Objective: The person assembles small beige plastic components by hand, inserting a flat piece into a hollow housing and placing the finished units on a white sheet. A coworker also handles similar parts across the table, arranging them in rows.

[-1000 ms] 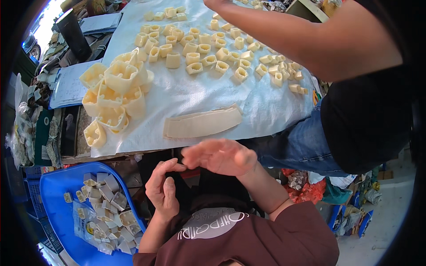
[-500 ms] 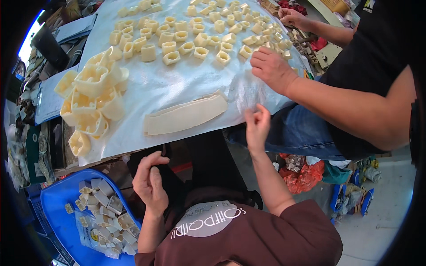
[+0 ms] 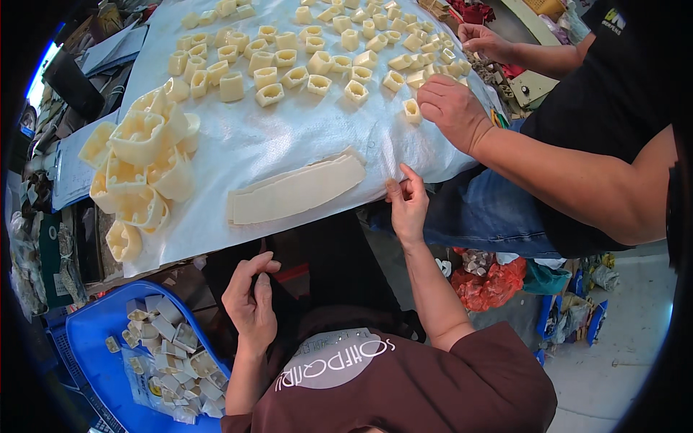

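My right hand (image 3: 409,207) is at the near edge of the white sheet (image 3: 303,137) on the table, thumb and forefinger apart over it; nothing shows in its grip. Below the table edge, my left hand (image 3: 249,297) hangs with bent fingers and the thumb apart, holding nothing. Between the hands and the small parts lies a flat, layered, cream-coloured strip (image 3: 296,189) with ragged edges. Small cream hollow ring-shaped pieces (image 3: 318,84) are spread over the sheet's far part. Larger hollow cream pieces (image 3: 138,137) are heaped at its left.
On the right, a co-worker's hand (image 3: 451,108) rests beside one hollow piece; their other hand (image 3: 485,42) is farther back. A blue bin (image 3: 90,339) with grey and beige pieces stands at lower left. A red plastic bag (image 3: 491,285) lies below the table at right.
My right hand has come slightly left and down to the sheet's edge. The co-worker's nearer hand has shifted right, and a hollow piece now shows beside it. My left hand barely moved.
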A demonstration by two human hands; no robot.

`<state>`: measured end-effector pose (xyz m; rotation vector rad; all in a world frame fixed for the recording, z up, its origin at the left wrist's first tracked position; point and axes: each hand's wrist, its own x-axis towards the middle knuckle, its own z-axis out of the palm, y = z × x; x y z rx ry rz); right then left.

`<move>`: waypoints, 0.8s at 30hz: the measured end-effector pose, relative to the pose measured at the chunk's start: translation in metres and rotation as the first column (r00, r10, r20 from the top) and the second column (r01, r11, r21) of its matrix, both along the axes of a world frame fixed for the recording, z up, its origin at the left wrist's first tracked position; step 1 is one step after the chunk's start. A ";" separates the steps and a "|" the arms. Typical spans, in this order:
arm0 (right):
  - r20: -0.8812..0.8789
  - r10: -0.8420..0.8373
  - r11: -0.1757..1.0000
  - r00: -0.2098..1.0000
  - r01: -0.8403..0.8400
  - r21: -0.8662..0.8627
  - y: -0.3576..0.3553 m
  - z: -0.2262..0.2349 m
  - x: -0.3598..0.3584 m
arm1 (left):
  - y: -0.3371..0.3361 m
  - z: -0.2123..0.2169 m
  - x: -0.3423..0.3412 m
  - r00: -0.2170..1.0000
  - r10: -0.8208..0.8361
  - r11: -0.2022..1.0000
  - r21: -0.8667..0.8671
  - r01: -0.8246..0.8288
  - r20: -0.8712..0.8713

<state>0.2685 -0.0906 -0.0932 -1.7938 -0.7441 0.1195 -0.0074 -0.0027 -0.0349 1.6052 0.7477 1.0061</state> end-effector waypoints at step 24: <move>-0.279 0.466 0.862 0.840 -0.361 0.356 -0.021 0.056 -0.062 | -0.006 -0.010 -0.013 0.999 -0.049 0.991 -0.128 0.046 -0.019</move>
